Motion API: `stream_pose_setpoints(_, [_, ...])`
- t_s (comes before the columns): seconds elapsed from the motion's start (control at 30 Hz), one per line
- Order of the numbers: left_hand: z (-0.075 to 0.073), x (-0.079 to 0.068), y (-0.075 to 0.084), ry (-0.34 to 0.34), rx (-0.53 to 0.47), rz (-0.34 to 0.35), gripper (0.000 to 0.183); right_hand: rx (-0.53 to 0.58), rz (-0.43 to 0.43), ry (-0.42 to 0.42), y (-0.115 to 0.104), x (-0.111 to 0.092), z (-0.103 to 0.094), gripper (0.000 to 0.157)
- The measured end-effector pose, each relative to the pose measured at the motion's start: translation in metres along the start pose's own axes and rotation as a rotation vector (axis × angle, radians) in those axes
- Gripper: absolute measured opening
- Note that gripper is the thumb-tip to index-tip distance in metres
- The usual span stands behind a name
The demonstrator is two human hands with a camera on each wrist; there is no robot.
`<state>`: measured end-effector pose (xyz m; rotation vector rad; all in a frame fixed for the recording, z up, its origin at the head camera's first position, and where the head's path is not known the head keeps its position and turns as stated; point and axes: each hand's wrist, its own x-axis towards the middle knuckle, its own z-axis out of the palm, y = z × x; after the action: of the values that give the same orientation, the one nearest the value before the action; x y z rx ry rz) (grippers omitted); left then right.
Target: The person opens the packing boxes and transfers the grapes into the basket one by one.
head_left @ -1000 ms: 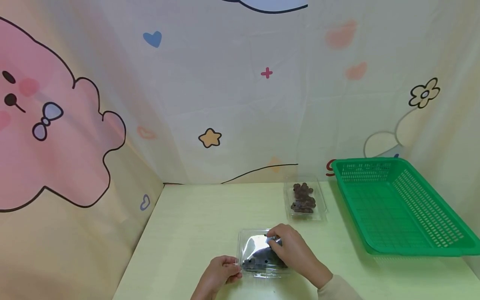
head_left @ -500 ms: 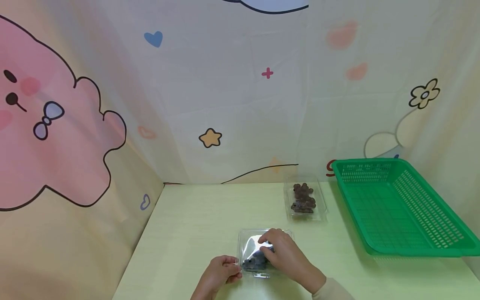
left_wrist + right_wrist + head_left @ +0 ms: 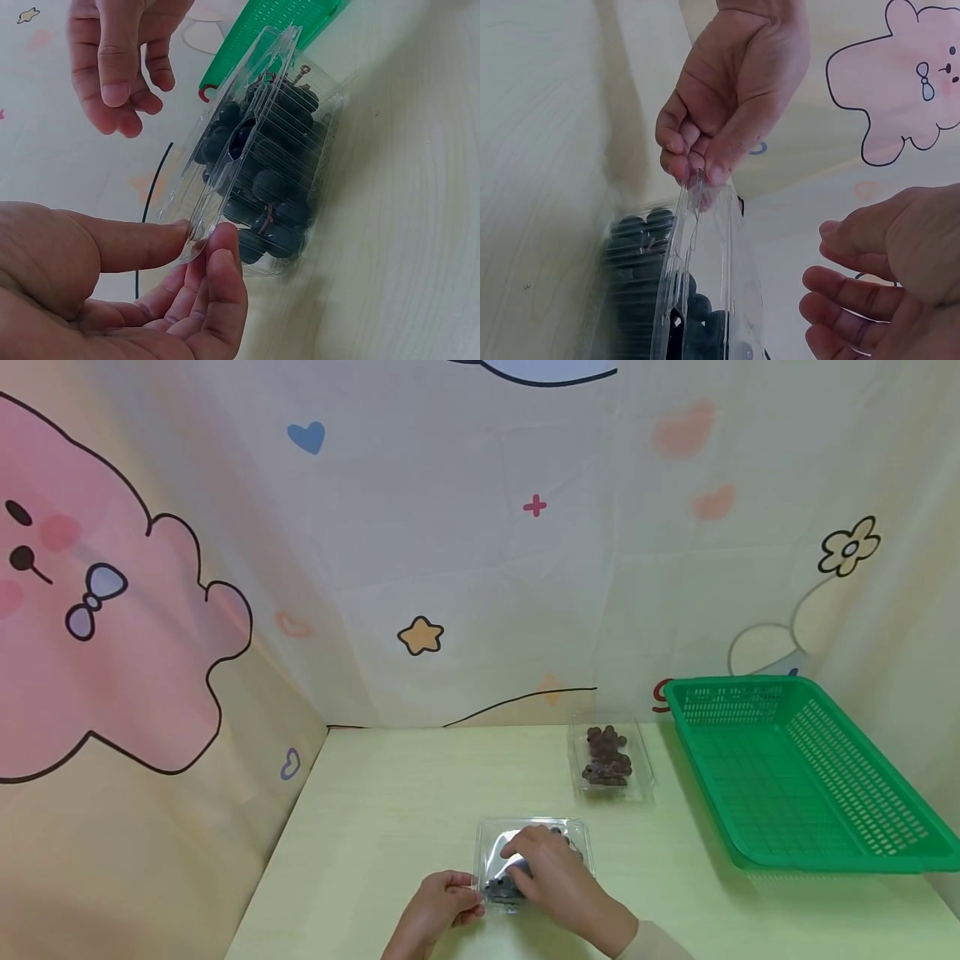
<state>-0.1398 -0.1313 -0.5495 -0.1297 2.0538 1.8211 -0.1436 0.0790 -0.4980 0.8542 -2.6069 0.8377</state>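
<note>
The patterned cloth stands behind and beside the pale tabletop, and the green basket sits on the right of it, just as half a second ago. At the back, left of the basket, the rear clear box with its brownish clusters is likewise unmoved. The near clear box lies at the front of the table, between the person's hands, also in place. What has changed is the right hand: it has shifted leftward across the lid, uncovering the box's right end. Both wrist views show it above the lid and apart from it, fingers loosely bent, thumb well clear of them, holding nothing. The left hand stays put, thumb and fingers pinching the rim at the box's left edge. That suggests the work is now at this left side, probably seating the lid; whether the rim is latched all along, I cannot tell. Smallest are the dark grapes, inside beneath the lid, with a reddish stem among them.
</note>
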Motion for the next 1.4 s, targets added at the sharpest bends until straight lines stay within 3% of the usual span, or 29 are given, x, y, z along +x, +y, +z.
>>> stream_pose_setpoints(0.4, [0.000, 0.001, -0.002, 0.008, -0.005, -0.010, 0.023, -0.027, -0.061, -0.010, -0.008, 0.001, 0.009, 0.014])
stream_pose_setpoints(0.87, [-0.001, 0.001, -0.004, -0.009, -0.030, 0.006, 0.028, -0.138, -0.168, -0.103, -0.012, -0.001, 0.018, 0.021])
stream_pose_setpoints(1.07, [-0.001, -0.002, -0.001, -0.017, -0.037, 0.012, 0.030, -0.185, -0.200, -0.082, -0.013, -0.002, 0.025, 0.023])
stream_pose_setpoints(1.4, [-0.003, 0.000, -0.002, -0.013, 0.016, 0.004, 0.028, -0.265, -0.201, -0.114, -0.014, -0.002, 0.037, 0.028])
